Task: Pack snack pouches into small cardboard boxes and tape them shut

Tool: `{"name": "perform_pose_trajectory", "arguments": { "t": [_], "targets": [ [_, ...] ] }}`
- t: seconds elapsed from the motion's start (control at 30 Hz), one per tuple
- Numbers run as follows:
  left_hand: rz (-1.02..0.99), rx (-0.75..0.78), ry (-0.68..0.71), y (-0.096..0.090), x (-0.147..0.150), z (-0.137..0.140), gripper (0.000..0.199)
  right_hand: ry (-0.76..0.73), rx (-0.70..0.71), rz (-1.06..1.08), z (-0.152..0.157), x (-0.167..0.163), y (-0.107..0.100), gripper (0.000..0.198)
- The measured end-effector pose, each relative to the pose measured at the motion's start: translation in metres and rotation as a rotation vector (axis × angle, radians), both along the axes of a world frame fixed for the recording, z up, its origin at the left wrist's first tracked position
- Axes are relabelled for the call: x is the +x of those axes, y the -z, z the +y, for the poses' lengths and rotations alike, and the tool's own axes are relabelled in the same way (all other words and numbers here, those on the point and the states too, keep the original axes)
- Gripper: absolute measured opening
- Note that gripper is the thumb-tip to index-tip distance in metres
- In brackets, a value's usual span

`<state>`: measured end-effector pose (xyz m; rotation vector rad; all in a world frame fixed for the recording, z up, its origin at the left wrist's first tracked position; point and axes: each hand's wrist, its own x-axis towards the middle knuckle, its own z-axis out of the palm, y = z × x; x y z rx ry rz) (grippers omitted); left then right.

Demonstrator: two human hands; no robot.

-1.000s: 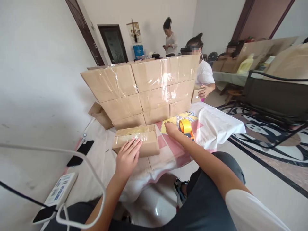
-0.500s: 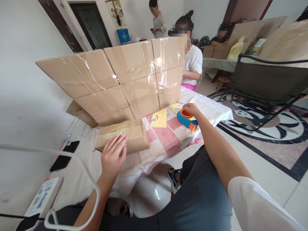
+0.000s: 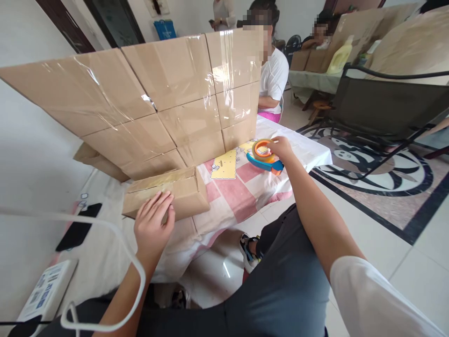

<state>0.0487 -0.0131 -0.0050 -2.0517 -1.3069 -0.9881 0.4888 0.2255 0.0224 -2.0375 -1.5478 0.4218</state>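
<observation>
My left hand [image 3: 153, 213] lies on the front top edge of a closed cardboard box [image 3: 191, 199], its fingers stretched out over the taped side. The box rests on the table in front of me. At the right, my right hand [image 3: 281, 149] pinches the side of a blue and orange tape dispenser [image 3: 261, 163]. A roll of tape with an orange core [image 3: 258, 144] sits in the dispenser, its ring facing me. The fingertips are partly hidden behind the roll.
A tall cardboard partition [image 3: 182, 103] stands across the table. Patterned yellow paper [image 3: 224, 164] and a black phone [image 3: 79, 227] lie on the tablecloth [image 3: 242, 199]. A white cable [image 3: 135, 262] loops at left. Beyond the partition sits a person in white [image 3: 275, 77]; a chair [image 3: 386, 103] stands right.
The tape dispenser has tipped up in my right hand, so its ring now faces me. My left hand stays on the box. The whole view has shifted slightly.
</observation>
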Motion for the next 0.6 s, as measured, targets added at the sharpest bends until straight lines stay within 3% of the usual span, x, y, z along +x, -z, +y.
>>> {"name": "perform_pose_trajectory", "arguments": {
  "t": [0.17, 0.37, 0.53, 0.6],
  "targets": [
    [-0.008, -0.003, -0.014, 0.000, 0.003, -0.001, 0.046, 0.148, 0.376, -0.113, 0.007, 0.012, -0.010, 0.056],
    [-0.006, -0.004, -0.027, -0.001, 0.004, -0.002, 0.044, 0.177, 0.185, -0.222, 0.018, -0.004, 0.021, 0.047],
    [-0.006, -0.022, -0.027, 0.001, 0.003, -0.002, 0.048, 0.329, 0.278, -0.246, 0.020, -0.022, 0.025, 0.046],
    [0.001, -0.025, -0.030, 0.002, 0.002, -0.002, 0.049, 0.297, 0.364, -0.304, 0.018, -0.025, 0.017, 0.045]
  ]
}}
